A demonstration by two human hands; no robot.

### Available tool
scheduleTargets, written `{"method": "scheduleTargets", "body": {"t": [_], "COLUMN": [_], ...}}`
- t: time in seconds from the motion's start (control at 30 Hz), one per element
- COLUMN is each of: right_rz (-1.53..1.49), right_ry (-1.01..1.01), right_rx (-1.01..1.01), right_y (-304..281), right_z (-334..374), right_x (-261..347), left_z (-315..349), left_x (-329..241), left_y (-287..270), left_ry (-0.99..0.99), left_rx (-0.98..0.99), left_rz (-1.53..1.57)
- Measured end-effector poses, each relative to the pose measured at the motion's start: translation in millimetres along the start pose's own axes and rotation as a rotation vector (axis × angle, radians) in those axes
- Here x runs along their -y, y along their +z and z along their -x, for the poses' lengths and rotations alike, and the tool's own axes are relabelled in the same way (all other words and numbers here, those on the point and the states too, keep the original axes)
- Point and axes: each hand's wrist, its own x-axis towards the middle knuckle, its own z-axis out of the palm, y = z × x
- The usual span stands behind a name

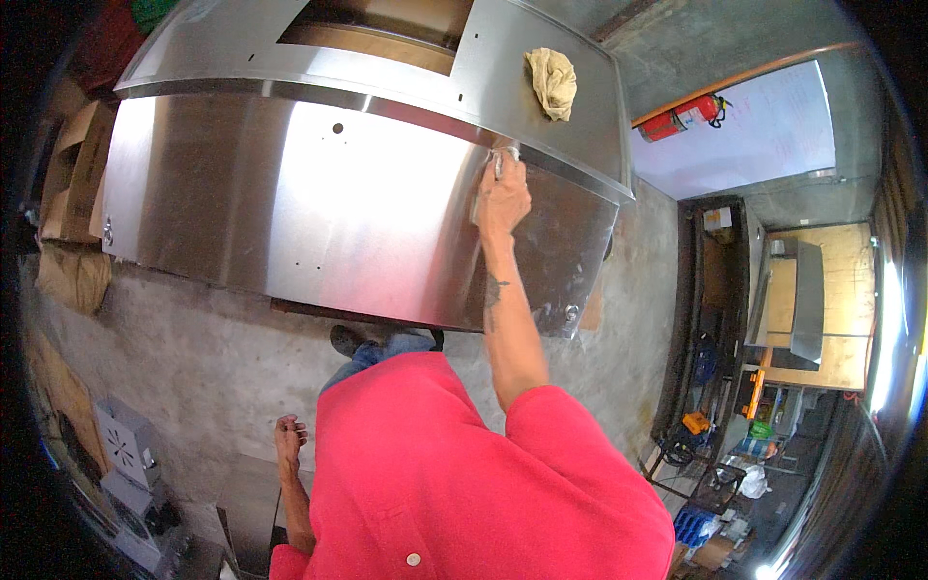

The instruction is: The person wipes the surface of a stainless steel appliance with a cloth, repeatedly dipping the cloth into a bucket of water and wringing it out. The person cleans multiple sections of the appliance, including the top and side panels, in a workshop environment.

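Observation:
My right hand (505,200) reaches forward over a large brushed-steel cabinet (387,208). Its fingers are closed round a small white cloth (500,160), pressed on the steel near the bent edge below the upper panel. Most of the cloth is hidden by the fingers. My left hand (289,441) hangs low at my side, away from the cabinet, its fingers loosely curled and apart with nothing visible in them. A crumpled tan cloth (553,85) lies on the upper steel panel (503,58), ahead and to the right of my right hand.
The upper panel has a rectangular opening (377,34). Cardboard boxes (72,179) stand left of the cabinet; a grey metal box (126,445) is at lower left. A red fire extinguisher (681,118) hangs by a whiteboard (754,135). Cluttered shelving (720,290) runs along the right.

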Motion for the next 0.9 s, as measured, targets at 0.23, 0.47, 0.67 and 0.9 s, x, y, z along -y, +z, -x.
{"method": "scheduleTargets", "body": {"t": [0.23, 0.47, 0.67, 0.9], "right_rz": [0.068, 0.091, -0.444, -1.205], "right_ry": [0.124, 0.146, -0.179, -0.389], "right_rx": [-0.194, -0.123, 0.275, 1.110], "right_y": [23.9, 3.3, -4.9, -62.7], "right_z": [1.3, -2.4, 48.3, 110.1], "right_x": [-10.9, -14.0, 77.6, 92.0], "left_z": [0.9, 12.8, 28.7, 107.5], "left_x": [0.3, 11.2, -6.0, -200.7], "left_y": [5.4, 22.4, 41.3, 119.9], "left_ry": [0.053, 0.025, 0.021, 0.453], "left_rx": [0.004, 0.028, 0.022, -0.035], "left_rz": [0.028, -0.027, -0.115, -0.051]}}
